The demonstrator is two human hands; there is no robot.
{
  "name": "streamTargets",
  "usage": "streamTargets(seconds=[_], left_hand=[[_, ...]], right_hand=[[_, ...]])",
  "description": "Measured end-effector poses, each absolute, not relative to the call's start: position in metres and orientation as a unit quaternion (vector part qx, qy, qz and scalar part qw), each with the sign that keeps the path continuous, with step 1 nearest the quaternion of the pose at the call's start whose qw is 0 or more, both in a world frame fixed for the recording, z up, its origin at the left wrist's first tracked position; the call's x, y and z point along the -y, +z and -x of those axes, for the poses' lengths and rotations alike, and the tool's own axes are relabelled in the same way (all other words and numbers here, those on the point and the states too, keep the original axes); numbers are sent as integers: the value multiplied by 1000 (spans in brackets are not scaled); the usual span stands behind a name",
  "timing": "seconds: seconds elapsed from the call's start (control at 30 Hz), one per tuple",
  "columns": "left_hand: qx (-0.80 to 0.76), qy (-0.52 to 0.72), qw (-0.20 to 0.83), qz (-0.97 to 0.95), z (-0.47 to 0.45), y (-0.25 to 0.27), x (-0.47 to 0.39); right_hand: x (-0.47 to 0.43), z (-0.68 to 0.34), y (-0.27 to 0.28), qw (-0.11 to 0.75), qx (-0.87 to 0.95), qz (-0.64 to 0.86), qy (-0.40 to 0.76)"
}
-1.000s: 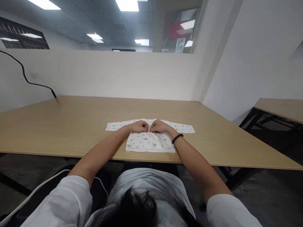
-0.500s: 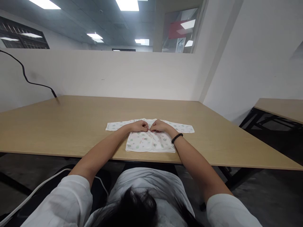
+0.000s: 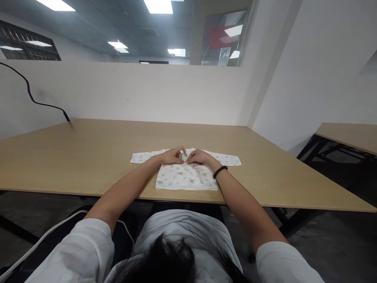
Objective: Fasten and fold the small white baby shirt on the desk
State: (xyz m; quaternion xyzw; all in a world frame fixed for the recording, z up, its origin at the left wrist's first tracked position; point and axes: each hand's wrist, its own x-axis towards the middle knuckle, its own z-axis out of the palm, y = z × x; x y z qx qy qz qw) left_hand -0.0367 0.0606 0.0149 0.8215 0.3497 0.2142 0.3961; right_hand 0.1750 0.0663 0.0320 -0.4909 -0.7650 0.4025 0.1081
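A small white baby shirt with a pale animal print lies flat near the table's front edge, its sleeves spread to both sides. Over the middle of its chest, my left hand pinches the front with thumb and fingertips, the index finger raised and curled. Close beside it, my right hand also pinches the cloth near the centre line. The fingertips of both hands almost meet, and whatever small fastening may be between them is too small to make out. A black beaded bracelet circles my right wrist.
The shirt rests on a light wooden table against a white partition. A black cable hangs down to the table's back left corner. Another table stands to the right. A white cord runs by my left side.
My left index finger has lifted and bent away from the cloth. My right hand and the shirt have stayed nearly in place.
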Motion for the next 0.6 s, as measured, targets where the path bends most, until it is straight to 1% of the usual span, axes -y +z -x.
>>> streamTargets(seconds=[0.13, 0.27, 0.4, 0.6], left_hand=[[-325, 198, 397, -835, 37, 20, -59], [-317, 193, 396, -840, 37, 22, -57], [-312, 190, 403, -839, 39, 23, -55], [-286, 187, 425, -838, 33, 29, -47]], right_hand=[[-58, -176, 39, 84, 784, 452, 416], [-42, -172, 47, 10, 805, 401, 437], [-38, -170, 50, -55, 806, 399, 433], [-45, -181, 55, -76, 795, 385, 463]])
